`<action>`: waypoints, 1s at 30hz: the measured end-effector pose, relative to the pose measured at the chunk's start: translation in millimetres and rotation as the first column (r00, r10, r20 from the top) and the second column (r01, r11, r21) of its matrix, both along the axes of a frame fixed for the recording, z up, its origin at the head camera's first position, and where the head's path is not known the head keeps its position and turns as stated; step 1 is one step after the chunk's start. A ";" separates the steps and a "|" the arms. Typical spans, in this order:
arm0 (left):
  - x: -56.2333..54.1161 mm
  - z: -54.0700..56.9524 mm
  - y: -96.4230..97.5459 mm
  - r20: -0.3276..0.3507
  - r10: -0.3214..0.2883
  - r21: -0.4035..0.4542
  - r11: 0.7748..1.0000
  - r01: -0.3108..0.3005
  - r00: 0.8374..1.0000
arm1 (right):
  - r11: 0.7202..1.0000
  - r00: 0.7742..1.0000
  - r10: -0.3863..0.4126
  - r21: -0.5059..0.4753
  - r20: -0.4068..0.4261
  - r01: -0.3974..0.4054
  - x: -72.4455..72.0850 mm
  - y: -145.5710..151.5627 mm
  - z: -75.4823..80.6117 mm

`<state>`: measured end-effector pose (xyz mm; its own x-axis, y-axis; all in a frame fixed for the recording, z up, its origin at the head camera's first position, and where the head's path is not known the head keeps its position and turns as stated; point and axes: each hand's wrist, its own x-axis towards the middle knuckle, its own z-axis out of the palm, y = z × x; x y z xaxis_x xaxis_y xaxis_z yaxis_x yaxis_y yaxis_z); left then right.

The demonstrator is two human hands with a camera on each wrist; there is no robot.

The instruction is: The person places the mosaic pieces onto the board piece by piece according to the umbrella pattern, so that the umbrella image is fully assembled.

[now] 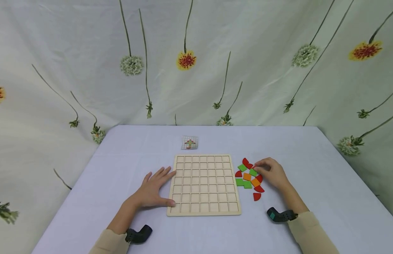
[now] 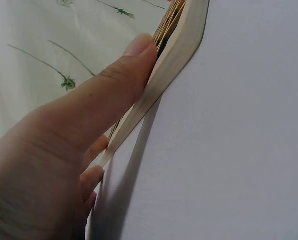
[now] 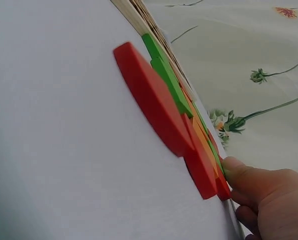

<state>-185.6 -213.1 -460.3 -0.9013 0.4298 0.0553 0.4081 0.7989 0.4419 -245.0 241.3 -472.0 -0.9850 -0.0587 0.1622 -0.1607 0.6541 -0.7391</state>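
A square wooden grid board lies flat on the table. Along its left edge rests my left hand, fingers spread, fingertips and thumb touching the frame. The left wrist view shows the thumb of that hand against the board's rim. To the right of the board lie loose flat tiles: green squares, orange squares and red quarter-round pieces. At the far side of this group, my right hand pinches a green square tile between thumb and curled fingers, low over the others. Its fingertips are partly hidden.
Behind the board lies a small card printed with a coloured grid pattern. A white cloth covers the table. A flower-printed curtain hangs behind it. Each wrist wears a black device.
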 end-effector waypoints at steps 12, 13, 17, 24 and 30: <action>0.9 -0.3 -0.3 -0.005 0.005 0.001 1.000 -0.005 1.000 | 0.996 0.999 -0.007 -0.085 0.037 0.010 2.0 1.5 1.7; 1.1 -0.2 -0.2 -0.005 0.003 0.003 1.000 -0.003 1.000 | 0.996 0.999 -0.005 -0.086 0.037 0.008 2.2 1.9 1.8; 1.9 -0.6 -1.3 -0.005 -0.001 0.007 1.000 0.001 1.000 | 0.994 0.999 -0.001 -0.106 0.037 0.005 3.1 2.0 2.3; 3.7 1.6 -2.3 -0.013 -0.006 -0.006 1.000 0.006 1.000 | 0.992 0.999 0.002 -0.126 0.048 0.004 3.0 1.3 3.7; 3.6 4.2 -0.3 0.003 -0.006 -0.015 1.000 0.006 1.000 | 0.990 0.997 -0.007 -0.141 0.072 0.017 0.3 3.4 8.9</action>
